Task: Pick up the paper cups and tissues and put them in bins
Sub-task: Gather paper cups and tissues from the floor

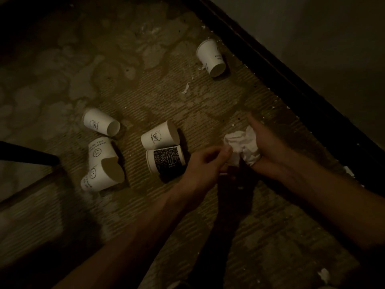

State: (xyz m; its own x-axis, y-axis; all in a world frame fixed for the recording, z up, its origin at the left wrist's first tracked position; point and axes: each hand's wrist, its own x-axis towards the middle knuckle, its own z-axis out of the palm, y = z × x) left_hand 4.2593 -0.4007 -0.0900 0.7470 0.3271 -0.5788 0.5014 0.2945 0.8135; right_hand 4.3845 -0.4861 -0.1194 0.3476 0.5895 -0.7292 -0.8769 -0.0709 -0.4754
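Several paper cups lie tipped over on the dim floor. One white cup (210, 57) is far off near the dark skirting. Another white cup (101, 124) lies at the left, with two smiley-printed cups (100, 152) (102, 178) below it. A white cup (159, 135) and a black-printed cup (165, 161) lie side by side in the middle. My right hand (268, 146) grips a crumpled wad of white tissue (243, 144) above the floor. My left hand (206, 163) pinches the wad's near lower edge, just right of the black-printed cup.
A dark skirting board (291, 80) runs diagonally along the wall at the right. A black bar or furniture leg (29, 155) juts in from the left. Small tissue scraps (186, 88) (324, 275) lie on the rough, stained floor. No bin is in view.
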